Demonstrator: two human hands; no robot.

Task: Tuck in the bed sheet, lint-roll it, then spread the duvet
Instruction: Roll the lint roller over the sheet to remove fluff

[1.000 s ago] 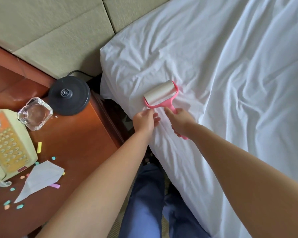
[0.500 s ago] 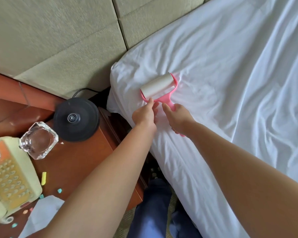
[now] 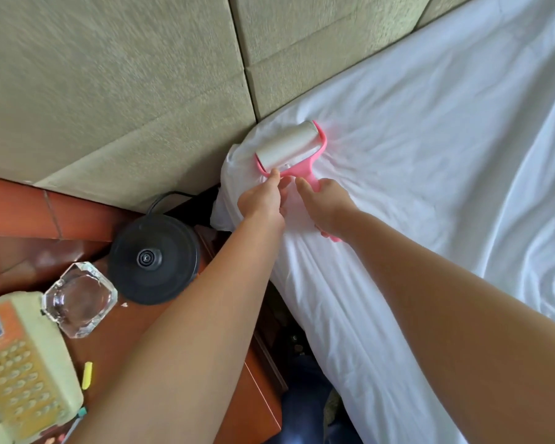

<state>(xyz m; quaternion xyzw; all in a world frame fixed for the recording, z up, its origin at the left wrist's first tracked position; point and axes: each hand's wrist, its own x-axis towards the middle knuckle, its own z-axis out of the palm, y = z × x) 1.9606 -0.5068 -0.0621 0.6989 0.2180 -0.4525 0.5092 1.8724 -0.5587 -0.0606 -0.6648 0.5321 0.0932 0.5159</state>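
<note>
Both hands work at the bed corner, where the right hand (image 3: 326, 205) grips the pink lint roller (image 3: 290, 149) on the white sheet (image 3: 430, 149) and the left hand (image 3: 263, 200) pinches its frame, so short, flat, overlapping strokes seem best; no writing is readable.

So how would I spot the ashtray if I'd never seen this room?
Start at the reddish wooden bedside table left of the bed. The ashtray sits there between the cream telephone and the round black kettle base. It is the only clear, chunky glass piece, with cut corners.
</note>
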